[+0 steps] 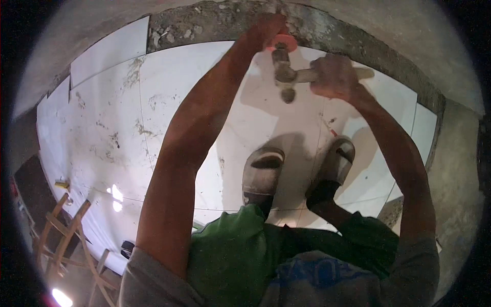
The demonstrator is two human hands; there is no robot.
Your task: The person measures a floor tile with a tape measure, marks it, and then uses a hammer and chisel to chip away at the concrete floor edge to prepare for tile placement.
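Note:
My left hand [270,28] is at the top edge of the white tiles, its fingers closed on a chisel whose red round guard [289,43] shows below them; the chisel's tip is hidden. My right hand [335,75] grips the pale handle of a hammer [285,75], whose dirty, rounded head is just below the red guard. Whether head and chisel touch I cannot tell. Along the far side of the smudged tiles [204,71] runs a strip of rough grey mortar [189,23] with loose bits.
Concrete walls [455,179] rise ahead and at the right. Loose-edged tiles [107,46] lie at the back left. My slippered feet [262,171] stand on the floor. At lower left are wooden frames [66,230], a small yellow object [61,183] and a bright light.

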